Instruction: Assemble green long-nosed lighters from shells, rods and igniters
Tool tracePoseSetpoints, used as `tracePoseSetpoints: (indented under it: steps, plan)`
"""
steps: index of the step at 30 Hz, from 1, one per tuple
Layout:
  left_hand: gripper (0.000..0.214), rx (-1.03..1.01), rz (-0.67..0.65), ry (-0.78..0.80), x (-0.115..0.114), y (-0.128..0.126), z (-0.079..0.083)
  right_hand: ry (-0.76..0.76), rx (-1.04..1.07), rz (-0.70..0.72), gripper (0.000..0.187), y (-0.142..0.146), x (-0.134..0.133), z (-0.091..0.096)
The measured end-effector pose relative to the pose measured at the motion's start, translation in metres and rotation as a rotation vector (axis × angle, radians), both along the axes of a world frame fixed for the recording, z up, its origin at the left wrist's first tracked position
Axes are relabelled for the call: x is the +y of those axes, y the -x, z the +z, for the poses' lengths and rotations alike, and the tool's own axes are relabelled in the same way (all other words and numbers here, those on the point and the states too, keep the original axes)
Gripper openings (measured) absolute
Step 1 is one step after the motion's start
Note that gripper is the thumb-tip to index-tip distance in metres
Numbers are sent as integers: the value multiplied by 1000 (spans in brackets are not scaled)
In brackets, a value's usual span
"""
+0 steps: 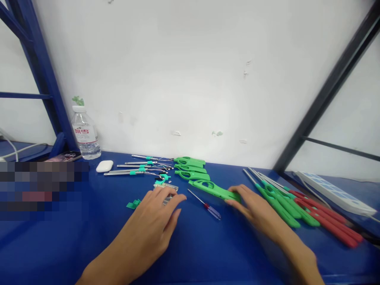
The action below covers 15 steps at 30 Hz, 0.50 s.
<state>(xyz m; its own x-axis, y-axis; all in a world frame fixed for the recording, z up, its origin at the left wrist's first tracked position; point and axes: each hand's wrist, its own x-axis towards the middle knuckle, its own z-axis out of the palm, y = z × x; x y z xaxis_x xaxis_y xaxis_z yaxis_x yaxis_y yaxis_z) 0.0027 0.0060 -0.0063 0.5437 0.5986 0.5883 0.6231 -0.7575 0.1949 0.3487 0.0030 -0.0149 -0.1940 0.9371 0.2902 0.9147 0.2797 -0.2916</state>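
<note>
My right hand [247, 204] pinches the end of a green lighter handle shell [215, 190], with its thumb below and fingers above. The shell's other end, with the trigger hole, points left. My left hand [157, 215] hovers over clear plastic pieces [167, 198], its thumb apart from its curled fingers; whether the fingertips touch them is partly hidden. Between my hands lies a small screwdriver [209, 208] with a clear purple-red handle. A teal plastic part [133, 204] lies left of my left hand. Several green handle shells [191, 168] lie side by side behind.
Several metal lighter tubes with wires [133, 166] lie at the back left. Whole green lighters [277, 202] and red lighters [329, 217] lie on the right. A water bottle [86, 134], a white case [104, 166] and a power strip [338, 194] stand around the blue table [190, 253].
</note>
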Motion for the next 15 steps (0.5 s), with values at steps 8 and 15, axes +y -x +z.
tracePoseSetpoints:
  steps: [8, 15]
  plan:
    - [50, -192, -13, 80, 0, 0, 1, 67, 179, 69, 24, 26, -51, 21]
    - [34, -280, -124, 107, 1, 0, 5, 88, 223, 96, 24, 32, -51, 25]
